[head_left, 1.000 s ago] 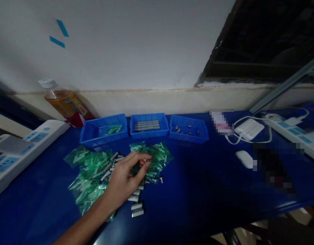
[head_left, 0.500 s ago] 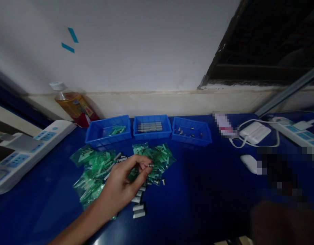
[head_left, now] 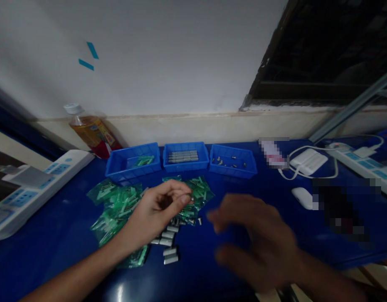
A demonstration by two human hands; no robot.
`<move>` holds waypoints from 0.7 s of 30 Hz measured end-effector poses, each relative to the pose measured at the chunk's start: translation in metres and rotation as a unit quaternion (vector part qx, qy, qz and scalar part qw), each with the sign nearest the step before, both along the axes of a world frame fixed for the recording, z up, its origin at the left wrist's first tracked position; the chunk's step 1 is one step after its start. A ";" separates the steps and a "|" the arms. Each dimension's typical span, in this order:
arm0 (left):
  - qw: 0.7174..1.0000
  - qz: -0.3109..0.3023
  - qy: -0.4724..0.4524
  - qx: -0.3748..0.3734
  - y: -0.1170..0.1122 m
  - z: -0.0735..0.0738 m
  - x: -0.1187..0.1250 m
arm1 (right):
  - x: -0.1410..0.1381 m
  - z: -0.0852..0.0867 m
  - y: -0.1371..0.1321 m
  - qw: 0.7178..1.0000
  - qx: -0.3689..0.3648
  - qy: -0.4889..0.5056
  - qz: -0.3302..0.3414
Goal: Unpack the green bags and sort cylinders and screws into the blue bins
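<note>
My left hand (head_left: 170,203) is above the green bags, thumb and fingertips pinched together. Between them a small silvery metal part (head_left: 192,199) barely shows; the fingers cover most of it. To its right, my right hand (head_left: 256,239) is blurred by motion, thumb and fingers apart, with nothing visible between them. Green plastic bags of metal pieces (head_left: 118,205) lie left of and under my left hand. Several grey metal blocks (head_left: 171,256) sit on the blue table below that hand, and a loose screw (head_left: 200,221) lies to its right.
Three blue bins line the back: the left bin (head_left: 133,170) holds a green bag, the middle bin (head_left: 186,166) metal rods in rows, the right bin (head_left: 233,170) several screws. A bottle (head_left: 92,132) and power strip (head_left: 59,167) stand left; a white charger (head_left: 308,162) and earbud case (head_left: 302,198) lie right.
My right hand has come in from the lower right corner toward my left hand. My left hand has shifted slightly up and turned, so its small metal part shows less.
</note>
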State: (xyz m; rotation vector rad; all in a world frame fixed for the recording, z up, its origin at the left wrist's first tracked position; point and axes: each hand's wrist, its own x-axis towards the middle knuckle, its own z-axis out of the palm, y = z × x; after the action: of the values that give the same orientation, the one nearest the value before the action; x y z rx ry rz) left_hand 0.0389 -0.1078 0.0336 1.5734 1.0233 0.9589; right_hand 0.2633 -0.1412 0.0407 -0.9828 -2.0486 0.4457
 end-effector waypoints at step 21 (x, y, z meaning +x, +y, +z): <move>0.909 0.019 0.385 0.161 0.037 -0.027 -0.032 | 0.014 -0.024 0.145 0.930 0.014 -0.304 -0.207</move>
State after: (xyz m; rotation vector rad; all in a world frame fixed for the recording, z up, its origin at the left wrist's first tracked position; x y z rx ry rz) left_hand 0.0069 -0.0703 0.0061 2.3041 1.4808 0.5301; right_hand 0.2768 0.0033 0.0163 -1.6397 -2.2669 -0.1382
